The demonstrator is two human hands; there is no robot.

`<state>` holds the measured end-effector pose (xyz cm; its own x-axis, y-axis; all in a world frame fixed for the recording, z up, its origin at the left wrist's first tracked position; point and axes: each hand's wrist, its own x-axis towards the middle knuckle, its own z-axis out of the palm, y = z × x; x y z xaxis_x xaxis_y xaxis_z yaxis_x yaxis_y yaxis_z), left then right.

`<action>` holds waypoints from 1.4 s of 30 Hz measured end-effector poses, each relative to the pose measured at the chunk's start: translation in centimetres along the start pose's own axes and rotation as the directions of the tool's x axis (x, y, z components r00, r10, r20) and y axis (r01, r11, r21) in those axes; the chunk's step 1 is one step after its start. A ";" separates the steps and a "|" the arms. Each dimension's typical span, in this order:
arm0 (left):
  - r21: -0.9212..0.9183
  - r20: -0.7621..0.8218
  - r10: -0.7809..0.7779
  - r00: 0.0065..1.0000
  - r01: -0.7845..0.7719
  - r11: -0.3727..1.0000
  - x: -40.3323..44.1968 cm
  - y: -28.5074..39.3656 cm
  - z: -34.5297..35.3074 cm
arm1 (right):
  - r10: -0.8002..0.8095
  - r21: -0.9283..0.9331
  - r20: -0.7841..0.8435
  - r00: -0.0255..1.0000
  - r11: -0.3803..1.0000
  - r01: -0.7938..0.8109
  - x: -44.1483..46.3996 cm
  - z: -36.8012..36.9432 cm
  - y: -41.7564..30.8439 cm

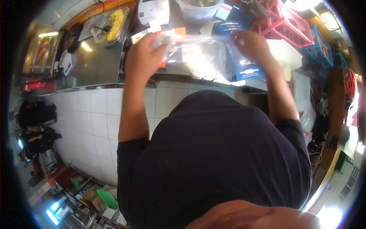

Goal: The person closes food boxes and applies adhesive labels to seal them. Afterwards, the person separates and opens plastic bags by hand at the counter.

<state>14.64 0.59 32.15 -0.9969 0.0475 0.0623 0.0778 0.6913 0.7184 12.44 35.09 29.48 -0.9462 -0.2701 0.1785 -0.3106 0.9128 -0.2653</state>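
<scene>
A clear plastic bag [207, 57] is stretched sideways above the counter's front edge, light glinting off it. My left hand [149, 49] grips one end with its fingers curled in. The opposite end is in my right hand [249, 45], whose fingers are bent around the plastic and slightly blurred. Behind and below the bag lie blue printed packets [249, 73] with white lettering, partly covered by it. An orange and white printed item [178, 31] sits beside my left hand. Pale flat items show through the film.
A clear tub [200, 14] with something green stands at the back, beside a white machine [153, 13]. Left, a steel counter [97, 63] carries a clear container [111, 28] of yellow food and a small scale [66, 63]. Pink racks [286, 23] stand right. People [36, 114] are at far left.
</scene>
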 end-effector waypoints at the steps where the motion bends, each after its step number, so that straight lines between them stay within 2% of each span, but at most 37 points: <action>1: -0.043 -0.034 -0.009 0.999 0.007 0.999 0.2 0.2 -0.5 | -0.015 0.105 -0.071 0.997 0.994 0.022 0.4 -1.5 0.2; 3: -0.129 -0.104 -0.031 0.994 0.018 0.991 0.5 0.6 -1.1 | -0.048 0.206 -0.186 0.981 0.975 0.087 0.6 -4.4 -1.1; 4: -0.128 -0.181 0.067 0.981 -0.091 0.988 0.6 0.3 -0.8 | -0.060 0.252 -0.246 0.967 0.960 0.123 0.4 -5.0 -1.7; 6: -0.105 -0.327 0.262 0.908 -0.310 0.945 1.0 -0.9 0.5 | -0.131 0.167 -0.355 0.926 0.965 0.200 -0.2 -5.1 -2.0; 7: -0.178 -0.311 0.324 0.893 -0.390 0.903 1.0 -0.9 0.9 | -0.160 0.112 -0.411 0.897 0.968 0.225 -0.4 -5.2 -1.9; 8: -0.263 -0.290 0.399 0.870 -0.473 0.841 0.6 -0.3 1.5 | -0.205 0.166 -0.570 0.796 0.919 0.356 -0.2 -4.2 -1.6; 9: -0.367 -0.264 0.484 0.834 -0.551 0.749 0.4 0.5 2.7 | -0.207 0.303 -0.564 0.799 0.849 0.433 -0.7 -2.7 -1.0; 10: -0.579 -0.110 0.504 0.857 -0.467 0.669 0.6 0.6 4.7 | -0.170 0.628 -0.314 0.934 0.701 0.339 -1.7 -2.5 -1.9; 11: -0.749 0.074 0.546 0.834 -0.315 0.583 0.5 1.1 6.5 | -0.120 0.845 -0.039 0.992 0.527 0.097 -2.7 -2.3 -2.8; 12: -0.830 0.218 0.498 0.839 -0.110 0.547 -1.0 3.6 8.2 | -0.112 0.818 0.031 0.993 0.573 0.039 -4.1 -2.7 -3.8; 14: -0.815 0.290 0.515 0.807 -0.075 0.575 -1.9 5.0 9.5 | -0.123 0.775 0.180 0.976 0.629 -0.063 -5.8 -3.2 -4.9; 15: -0.805 0.325 0.522 0.788 -0.059 0.590 -2.5 5.8 10.2 | -0.070 0.882 0.127 0.989 0.464 -0.080 -6.2 -2.9 -3.9; 17: -0.926 0.341 0.678 0.651 0.107 0.363 -0.8 5.0 11.3 | 0.011 0.995 0.015 1.000 0.102 -0.016 -6.9 -1.9 -0.7; 18: -0.952 0.302 0.786 0.539 0.219 0.216 0.5 4.3 12.1 | 0.058 0.970 -0.017 0.998 0.244 0.003 -8.0 -1.5 0.9; 19: -0.935 0.332 0.791 0.513 0.287 0.207 0.8 4.8 13.5 | 0.093 0.923 -0.047 0.995 0.384 0.007 -9.4 -1.5 2.3; 21: -0.887 0.391 0.797 0.459 0.418 0.194 1.5 5.6 16.1 | 0.092 0.969 0.066 0.994 0.232 -0.086 -12.3 -1.7 3.0; 22: -0.873 0.426 0.770 0.475 0.439 0.212 0.8 7.6 18.0 | 0.064 0.994 0.012 0.998 0.110 -0.019 -13.4 -0.4 3.3; 24: -0.777 0.627 0.640 0.444 0.289 0.560 -0.6 12.5 19.6 | 0.042 0.945 -0.086 0.995 0.321 0.068 -16.4 2.3 6.3; 25: -0.791 0.611 0.685 0.396 0.330 0.515 -1.0 14.1 21.2 | 0.071 0.947 0.056 0.996 0.313 -0.075 -18.0 1.5 8.3; 26: -0.844 0.536 0.778 0.328 0.167 0.510 -0.4 15.0 23.2 | 0.095 0.930 0.200 0.975 0.297 -0.219 -20.0 0.3 10.3; 27: -0.836 0.548 0.771 0.324 0.178 0.519 -0.7 17.0 23.8 | 0.273 0.903 0.066 0.960 0.394 -0.174 -22.4 -1.4 11.8; 28: -0.829 0.559 0.764 0.322 0.187 0.528 -0.9 19.2 24.4 | 0.365 0.845 0.037 0.930 0.485 -0.224 -24.6 -3.6 14.0; 29: -0.849 0.525 0.786 0.327 0.130 0.513 -0.3 20.4 25.9 | 0.544 0.885 0.144 0.826 0.302 -0.353 -26.8 -5.0 16.2; 30: -0.866 0.489 0.807 0.331 0.072 0.496 0.5 21.8 27.6 | 0.591 0.784 -0.033 0.806 0.516 -0.346 -29.9 -6.2 20.2; 31: -0.881 0.450 0.829 0.332 0.010 0.474 1.1 23.5 29.6 | 0.693 0.790 -0.182 0.698 0.525 -0.316 -31.4 -7.8 22.8; 32: -0.880 0.447 0.821 0.355 0.010 0.474 1.2 25.8 31.6 | 0.828 0.888 -0.174 0.533 0.366 -0.279 -32.2 -9.8 24.2; 33: -0.859 0.477 0.817 0.325 -0.023 0.511 1.2 28.5 33.6 | 0.878 0.956 -0.227 0.421 0.283 -0.075 -32.6 -10.9 26.6; 34: -0.834 0.510 0.807 0.299 -0.057 0.548 1.0 31.2 35.9 | 0.772 0.583 -0.495 0.398 0.635 -0.507 -36.7 -8.8 34.8; 35: -0.807 0.539 0.775 0.330 -0.061 0.587 0.0 34.1 38.8 | 0.742 0.559 -0.589 0.321 0.661 -0.501 -37.0 -7.6 38.7; 36: -0.770 0.577 0.745 0.334 -0.083 0.633 -0.8 36.4 42.3 | 0.720 0.499 -0.617 0.317 0.669 -0.551 -36.7 -6.3 41.9; 37: -0.710 0.606 0.738 0.296 -0.218 0.670 -1.2 38.8 45.6 | 0.698 0.437 -0.645 0.312 0.671 -0.599 -36.4 -5.0 45.1; 38: -0.634 0.642 0.721 0.262 -0.348 0.691 -1.6 41.0 48.8 | 0.703 0.332 -0.604 0.377 0.651 -0.682 -36.0 -2.9 47.9; 40: -0.519 0.584 0.767 0.267 -0.604 0.605 -2.0 43.6 55.7 | 0.721 0.229 -0.391 0.572 0.678 -0.699 -35.3 3.3 53.2; 41: -0.440 0.564 0.788 0.249 -0.716 0.542 -2.0 44.3 59.2 | 0.805 0.224 -0.078 0.588 0.588 -0.777 -34.5 3.4 54.3; 42: -0.377 0.637 0.725 0.261 -0.715 0.589 -1.7 44.7 62.6 | 0.808 0.190 0.242 0.538 0.504 -0.842 -34.1 3.3 54.9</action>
<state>19.25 76.59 20.77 -0.2096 0.9731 0.0958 0.7619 0.1012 0.6398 27.33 93.43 5.67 -0.7818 0.5179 -0.3473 0.6232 0.6295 -0.4641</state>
